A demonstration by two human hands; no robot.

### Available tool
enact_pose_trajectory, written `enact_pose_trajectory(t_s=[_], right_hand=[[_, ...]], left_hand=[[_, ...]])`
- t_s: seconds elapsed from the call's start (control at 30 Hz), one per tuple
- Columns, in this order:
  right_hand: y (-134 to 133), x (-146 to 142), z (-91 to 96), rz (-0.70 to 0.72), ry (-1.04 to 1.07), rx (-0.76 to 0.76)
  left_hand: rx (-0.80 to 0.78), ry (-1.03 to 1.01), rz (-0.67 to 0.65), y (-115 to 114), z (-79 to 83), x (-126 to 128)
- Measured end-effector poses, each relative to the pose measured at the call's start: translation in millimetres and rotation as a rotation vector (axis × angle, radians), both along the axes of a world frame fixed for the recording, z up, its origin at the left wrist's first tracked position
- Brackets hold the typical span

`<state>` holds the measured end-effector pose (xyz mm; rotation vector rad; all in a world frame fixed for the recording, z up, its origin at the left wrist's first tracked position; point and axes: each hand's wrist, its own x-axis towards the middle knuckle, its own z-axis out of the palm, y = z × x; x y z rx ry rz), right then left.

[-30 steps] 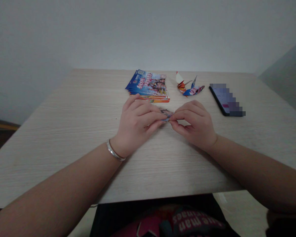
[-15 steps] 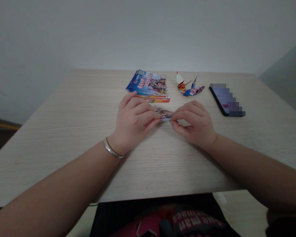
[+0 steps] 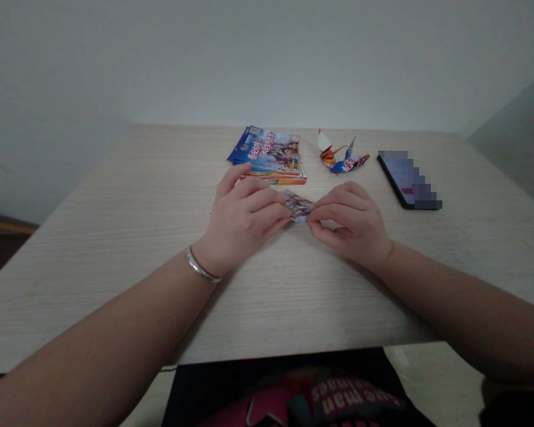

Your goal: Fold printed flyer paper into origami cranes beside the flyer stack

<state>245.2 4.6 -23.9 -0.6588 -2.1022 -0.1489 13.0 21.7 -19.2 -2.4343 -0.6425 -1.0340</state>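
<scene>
Between my two hands is a small folded piece of printed paper [image 3: 298, 206], its pattern facing up at me. My left hand [image 3: 249, 213] pinches its left side with thumb and index finger, the other fingers curled above. On the right edge, the fingertips of my right hand [image 3: 349, 222] are closed in a pinch. Parts of the paper are hidden behind the fingers. Just beyond my left hand lies a stack of printed paper sheets [image 3: 267, 149], blue on top with orange edges below.
Two folded paper cranes, an orange one [image 3: 327, 154] and a blue one [image 3: 347, 165], stand behind my right hand. A dark phone [image 3: 403, 181] lies farther right on the pale wooden table [image 3: 115, 237]. A wall rises behind the table.
The folded paper has tilted so that more of its printed face shows between my hands. My left hand has shifted very slightly; my right hand is nearly still.
</scene>
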Motion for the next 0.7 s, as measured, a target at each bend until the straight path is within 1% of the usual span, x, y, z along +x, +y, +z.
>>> enact_pose_trajectory(t_s=[0.13,0.23,0.37,0.63,0.7], right_hand=[[1.2,2.1,-0.8,0.008,0.011,-0.029],[1.7,3.2,-0.8,0.010,0.016,-0.053],[2.6,6.6,-0.9,0.024,0.014,-0.038],[6.6,10.2,-2.7,0.090,0.004,-0.006],[6.6,9.3,-2.0,0.080,0.008,0.000]], left_hand=[[0.001,0.036,0.043,4.4,-2.4,-3.9],[0.005,0.063,0.080,3.6,-1.5,-3.0],[0.002,0.090,0.100,2.1,1.5,-3.9],[-0.024,0.134,0.180,1.3,5.2,-6.2],[-0.056,0.157,0.151,-1.9,6.2,-3.9]])
